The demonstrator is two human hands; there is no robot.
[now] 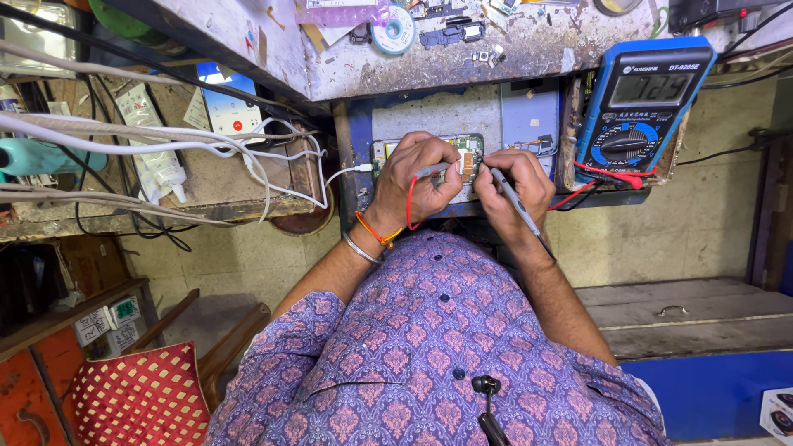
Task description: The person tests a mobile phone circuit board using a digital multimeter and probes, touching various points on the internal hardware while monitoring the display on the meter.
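Centrally, on a small blue-edged surface (353,157), lies an opened phone (388,149) with its circuit board exposed, partly covered by both hands.

Left hand (417,177): fingers curled and pressed together, pinching a grey-tipped test probe (433,170) whose point rests on the board; a red lead (410,202) loops down from it past the wrist. Wrist carries an orange thread band and a metal bangle (362,249).

Right hand (516,186): fingers closed in a pen-like pinch on a second, dark probe (512,198), its tip touching the board just beside the first, its shaft slanting back over the hand.

Digital multimeter (640,99): blue case, rotary dial, lit display, propped just right of the hands, red leads trailing at its base.

White cables (165,144): several, crossing the surface to the left; one plugs into the phone's side.

Second phone (227,103): screen lit, lying left among the cables.

Solder wire spool (394,33): on the worn upper shelf, among small parts.

Person's shirt (429,347): purple, patterned, filling the lower view.
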